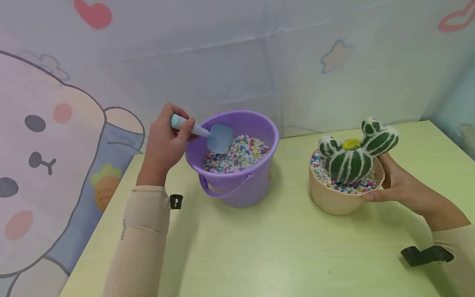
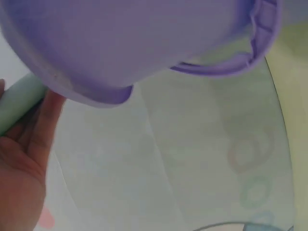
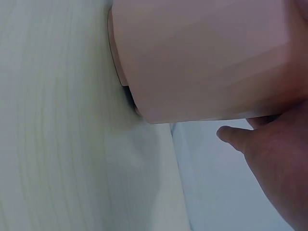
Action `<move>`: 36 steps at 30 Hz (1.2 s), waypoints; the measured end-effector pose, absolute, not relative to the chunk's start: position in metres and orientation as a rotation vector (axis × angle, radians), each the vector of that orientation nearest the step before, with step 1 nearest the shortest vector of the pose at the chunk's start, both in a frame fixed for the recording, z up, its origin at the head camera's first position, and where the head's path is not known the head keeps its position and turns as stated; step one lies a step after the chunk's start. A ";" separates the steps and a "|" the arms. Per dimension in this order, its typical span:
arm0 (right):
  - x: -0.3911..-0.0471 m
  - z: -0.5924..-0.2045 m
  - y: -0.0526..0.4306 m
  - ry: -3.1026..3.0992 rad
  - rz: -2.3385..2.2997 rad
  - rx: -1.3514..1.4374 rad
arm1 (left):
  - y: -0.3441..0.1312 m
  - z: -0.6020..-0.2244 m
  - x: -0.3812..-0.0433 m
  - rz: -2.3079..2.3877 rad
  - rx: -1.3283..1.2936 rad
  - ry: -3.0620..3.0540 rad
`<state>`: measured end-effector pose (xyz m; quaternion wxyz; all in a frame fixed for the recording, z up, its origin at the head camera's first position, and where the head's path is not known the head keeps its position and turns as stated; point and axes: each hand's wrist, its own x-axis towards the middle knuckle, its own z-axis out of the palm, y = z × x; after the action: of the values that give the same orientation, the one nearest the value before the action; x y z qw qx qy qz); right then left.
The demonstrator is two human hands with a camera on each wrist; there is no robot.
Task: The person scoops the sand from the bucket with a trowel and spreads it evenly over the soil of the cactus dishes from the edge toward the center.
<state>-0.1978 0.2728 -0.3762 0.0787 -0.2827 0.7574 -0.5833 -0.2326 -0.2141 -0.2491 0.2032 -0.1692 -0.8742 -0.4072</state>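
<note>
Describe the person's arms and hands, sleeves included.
The left hand and right hand are ungloved. The left sleeve and right sleeve are plain beige; small dark lettering, too tiny to read, marks the left. A black fitting juts out near the left cuff, a longer black piece near the right.

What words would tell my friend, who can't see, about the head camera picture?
A person's left hand holds a light blue scoop over colorful pebbles in a purple bucket, while the right hand grips a peach pot with a green cactus in it. A cartoon-printed backdrop is behind the yellow-green table.
</note>
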 end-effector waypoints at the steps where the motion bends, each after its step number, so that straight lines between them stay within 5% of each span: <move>1: -0.198 -0.376 0.273 2.263 -1.750 -0.840 | -0.213 -0.249 -0.232 -1.086 -0.493 -2.439; 24: -0.199 -0.382 0.273 2.247 -1.794 -0.792 | -0.193 -0.213 -0.214 -0.318 -0.506 -2.667; 36: -0.199 -0.384 0.273 2.268 -1.793 -0.752 | -0.184 -0.227 -0.223 -0.658 -0.307 -2.673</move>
<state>-0.1986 0.2729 -0.3838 0.0772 -0.2511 0.7569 -0.5985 -0.2234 -0.1835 -0.2271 0.1845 -0.1089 -0.9484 -0.2336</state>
